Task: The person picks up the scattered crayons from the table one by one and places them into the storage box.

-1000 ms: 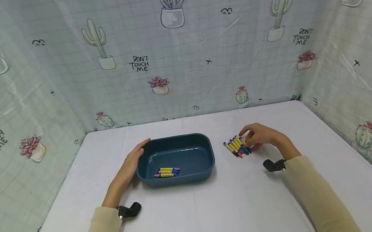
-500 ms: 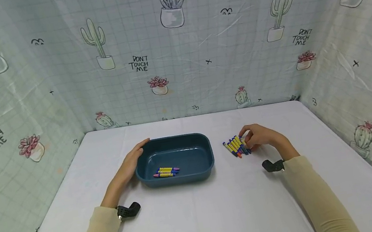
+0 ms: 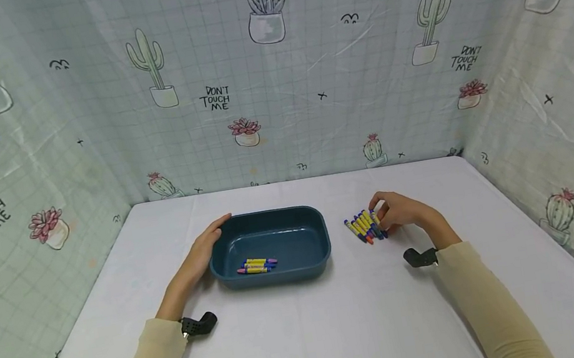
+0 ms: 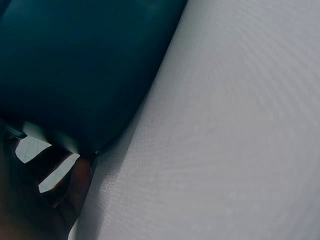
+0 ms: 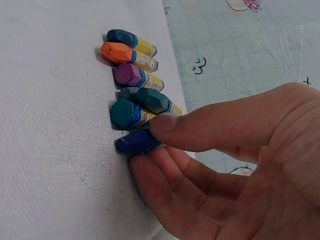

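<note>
"Which one's being grabbed?"

"The dark blue crayon [image 5: 137,142], still on the white table [image 3: 303,341] at the row's right end. It's pinched between right hand [image 3: 401,208] thumb and fingers, the closer hand by far. Its long axis is angled away from the wearer, and the dark teal tray [image 3: 297,242] is placed off left."

"Left hand [image 3: 198,255]?"

"Laid against the tray's left end, fingers spread. Versus half a second ago, basically nothing's been shifted."

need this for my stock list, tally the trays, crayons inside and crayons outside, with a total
Tray: 1
Crayons inside: 3
Crayons outside: 6 that show, counting the dark blue crayon pinched by the right hand
Total: 10
</note>
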